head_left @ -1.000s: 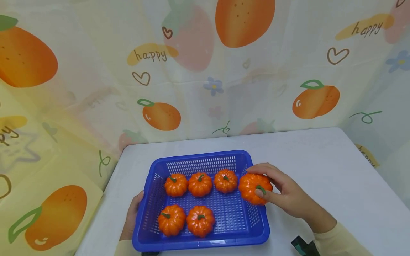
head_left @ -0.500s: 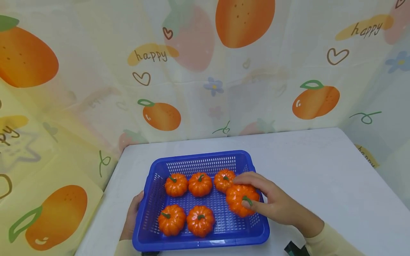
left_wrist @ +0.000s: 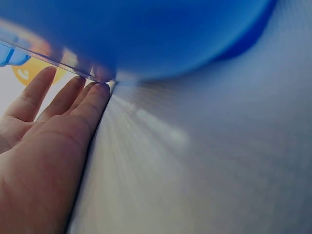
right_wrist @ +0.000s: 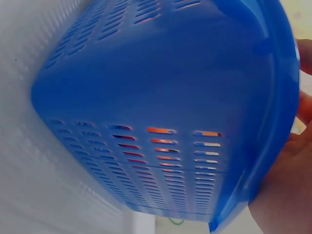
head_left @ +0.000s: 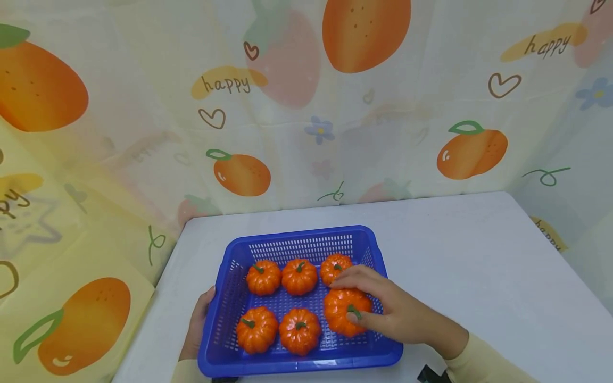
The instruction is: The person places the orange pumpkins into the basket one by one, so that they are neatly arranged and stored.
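Observation:
My right hand (head_left: 399, 308) grips a small orange toy pumpkin (head_left: 341, 311) with a green stem, thumb beside the stem and fingers over its far side. It is inside the blue plastic basket (head_left: 297, 366), at the right of the front row; whether it touches the floor, I cannot tell. Two pumpkins (head_left: 300, 331) stand to its left, and three more (head_left: 299, 276) form the back row. At the basket's left side is my left hand (head_left: 193, 324); in the left wrist view its nearly straight fingers (left_wrist: 90, 109) touch the basket's rim from outside.
A white table (head_left: 460, 255) carries the basket and extends to its right. Behind it hangs a fruit-printed cloth (head_left: 373, 143). The right wrist view is mostly filled by the basket's slotted outer wall (right_wrist: 146, 97).
My right hand has carried the pumpkin from over the basket's right rim leftward, toward the front, and into the basket. The left hand, basket and other pumpkins stay where they were.

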Action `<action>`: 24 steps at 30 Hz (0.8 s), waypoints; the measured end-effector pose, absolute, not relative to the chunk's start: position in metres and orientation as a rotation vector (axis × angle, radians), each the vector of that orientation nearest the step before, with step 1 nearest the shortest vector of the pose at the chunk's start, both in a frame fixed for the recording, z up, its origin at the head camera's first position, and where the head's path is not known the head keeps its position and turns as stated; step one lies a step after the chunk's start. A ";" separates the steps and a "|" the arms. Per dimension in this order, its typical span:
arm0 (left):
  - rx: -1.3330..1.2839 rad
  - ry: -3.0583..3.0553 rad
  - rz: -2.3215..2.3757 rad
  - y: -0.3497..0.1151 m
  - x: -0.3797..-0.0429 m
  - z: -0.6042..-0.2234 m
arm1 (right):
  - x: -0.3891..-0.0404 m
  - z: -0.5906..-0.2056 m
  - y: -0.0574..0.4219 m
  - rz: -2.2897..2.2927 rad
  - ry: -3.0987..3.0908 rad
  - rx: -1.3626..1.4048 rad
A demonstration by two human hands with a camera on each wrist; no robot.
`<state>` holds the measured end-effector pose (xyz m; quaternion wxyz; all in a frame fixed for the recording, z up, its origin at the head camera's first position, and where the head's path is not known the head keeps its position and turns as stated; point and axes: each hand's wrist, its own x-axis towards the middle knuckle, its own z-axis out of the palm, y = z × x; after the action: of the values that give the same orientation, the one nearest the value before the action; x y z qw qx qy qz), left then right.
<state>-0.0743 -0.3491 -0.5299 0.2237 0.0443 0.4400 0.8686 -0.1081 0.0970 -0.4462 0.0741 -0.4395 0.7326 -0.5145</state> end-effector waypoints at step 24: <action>0.049 1.320 2.390 -0.350 -0.072 -0.528 | -0.105 -0.453 0.085 -1.165 2.335 -1.351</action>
<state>-0.0725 -0.3499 -0.5284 0.2038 0.0176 0.4733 0.8568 -0.1052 0.0845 -0.4531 0.1011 -0.4573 0.7906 -0.3945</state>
